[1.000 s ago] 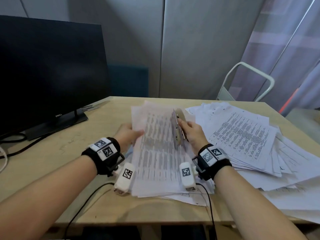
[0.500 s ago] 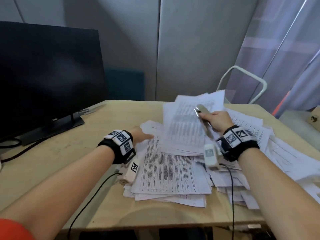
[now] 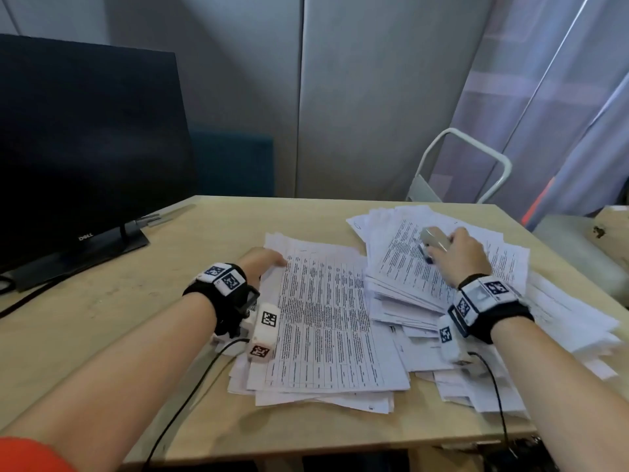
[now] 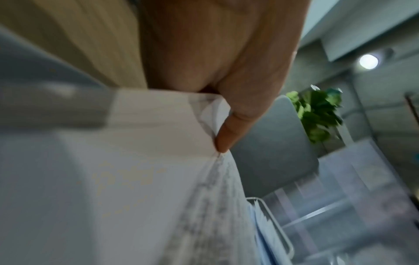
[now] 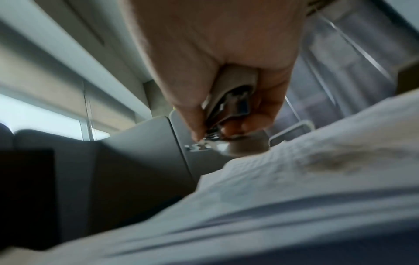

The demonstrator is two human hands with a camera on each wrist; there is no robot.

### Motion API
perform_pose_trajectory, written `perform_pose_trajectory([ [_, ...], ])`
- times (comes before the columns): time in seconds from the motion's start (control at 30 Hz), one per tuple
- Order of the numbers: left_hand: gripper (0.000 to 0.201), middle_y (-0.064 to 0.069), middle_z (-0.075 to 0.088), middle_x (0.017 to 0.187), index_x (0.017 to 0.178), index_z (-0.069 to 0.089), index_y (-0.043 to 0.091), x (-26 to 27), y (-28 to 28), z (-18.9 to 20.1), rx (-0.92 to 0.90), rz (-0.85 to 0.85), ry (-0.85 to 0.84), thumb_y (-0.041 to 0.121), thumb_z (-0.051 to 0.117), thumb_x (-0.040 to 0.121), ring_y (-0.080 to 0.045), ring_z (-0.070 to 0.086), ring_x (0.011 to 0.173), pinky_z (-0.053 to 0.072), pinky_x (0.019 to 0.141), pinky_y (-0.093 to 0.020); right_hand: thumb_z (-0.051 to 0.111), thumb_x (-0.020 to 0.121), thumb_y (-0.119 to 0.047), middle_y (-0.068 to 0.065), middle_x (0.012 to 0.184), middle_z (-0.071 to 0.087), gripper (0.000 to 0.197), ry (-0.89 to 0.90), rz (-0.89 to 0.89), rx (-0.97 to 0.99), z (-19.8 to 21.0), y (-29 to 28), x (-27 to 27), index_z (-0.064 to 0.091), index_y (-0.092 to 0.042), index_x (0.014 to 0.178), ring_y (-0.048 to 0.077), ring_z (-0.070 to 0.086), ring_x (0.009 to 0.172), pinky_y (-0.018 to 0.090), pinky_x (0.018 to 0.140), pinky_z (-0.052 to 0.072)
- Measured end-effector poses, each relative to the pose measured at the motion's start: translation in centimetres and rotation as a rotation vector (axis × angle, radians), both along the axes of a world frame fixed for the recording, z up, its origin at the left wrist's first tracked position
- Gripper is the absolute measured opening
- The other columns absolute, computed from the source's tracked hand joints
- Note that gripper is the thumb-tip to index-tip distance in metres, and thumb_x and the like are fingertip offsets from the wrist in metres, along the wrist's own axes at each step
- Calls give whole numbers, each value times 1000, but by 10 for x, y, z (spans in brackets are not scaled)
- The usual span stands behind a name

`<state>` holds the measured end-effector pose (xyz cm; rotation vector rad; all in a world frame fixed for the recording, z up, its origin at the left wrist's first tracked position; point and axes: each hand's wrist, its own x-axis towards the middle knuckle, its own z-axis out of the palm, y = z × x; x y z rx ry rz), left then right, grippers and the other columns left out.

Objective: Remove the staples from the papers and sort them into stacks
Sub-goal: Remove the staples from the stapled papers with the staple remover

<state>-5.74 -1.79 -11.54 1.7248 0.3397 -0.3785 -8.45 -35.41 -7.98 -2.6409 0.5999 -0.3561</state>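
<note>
Papers lie in two heaps on the table [image 3: 143,321]: the left stack [image 3: 326,321] and the right stack [image 3: 425,267]. Left hand [image 3: 263,264] lifts the left stack's edge with its thumb; right hand [image 3: 459,257] grips a metal staple remover [image 3: 434,241] over the right stack

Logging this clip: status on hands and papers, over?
Left hand pinches top-left corner of near stack. Right hand grips staple remover over right pile. Nothing in the way.
</note>
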Motion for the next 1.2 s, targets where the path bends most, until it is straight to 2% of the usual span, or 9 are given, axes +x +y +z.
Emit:
perform_pose_trajectory([
  [0.1,37,-14,65,118,125,55,5,-7,3,5,11,-47,-91,9,63,90,-31,64,104,52,90,-43,57,97,-34,11,104,61,41,36,276,415,10,45,-3,43,-7,125,17,57,73,26,57,41],
  [0.17,30,-16,70,105,119,59,5,-16,5,11,-77,-79,-122,11,63,90,-31,68,93,55,79,-40,47,102,-34,6,93,61,41,157,443,508,13,77,-4,37,-10,134,13,57,68,22,53,43],
  [0.27,42,-16,70,111,118,60,10,-21,12,21,-123,-199,-82,24,67,79,-34,66,104,48,95,-48,42,104,-33,5,88,59,40,269,603,489,9,115,-2,35,-18,140,15,58,66,21,47,44],
  [0.33,37,-18,68,113,108,61,9,-16,19,18,-83,-140,-112,25,68,75,-33,64,105,46,99,-51,48,101,-31,7,103,60,45,314,643,459,1,130,3,33,-23,144,20,66,71,22,44,47],
  [0.43,11,-22,59,104,90,54,11,-9,24,9,-76,-46,-156,3,59,84,-30,60,92,49,84,-42,56,96,-29,11,131,53,55,321,648,390,-15,145,7,34,-25,146,25,64,95,26,55,51],
  [0.6,26,-15,60,106,114,53,11,-16,13,0,-162,-22,-117,4,56,89,-24,61,85,52,63,-27,57,95,-26,9,141,50,56,244,614,312,-32,156,10,39,-22,147,28,55,119,38,96,48],
  [0.77,23,-22,62,91,113,51,-2,-20,0,-5,-301,-98,126,4,47,91,-31,63,75,54,71,-38,59,92,-23,8,138,53,56,297,644,261,-36,150,11,41,-24,145,25,56,115,34,96,47],
  [0.9,30,-27,64,111,122,52,-10,-14,-1,-19,-161,-33,77,-4,51,93,-40,64,100,49,93,-54,57,91,-12,1,137,56,51,234,727,190,-37,153,8,48,-28,139,19,53,121,21,93,38],
  [1.2,31,-27,65,113,117,57,-12,-2,9,-28,-43,-55,183,3,59,91,-44,63,104,46,96,-58,43,96,-10,12,122,54,43,226,726,52,-53,181,17,53,-28,135,30,58,107,33,95,45],
])
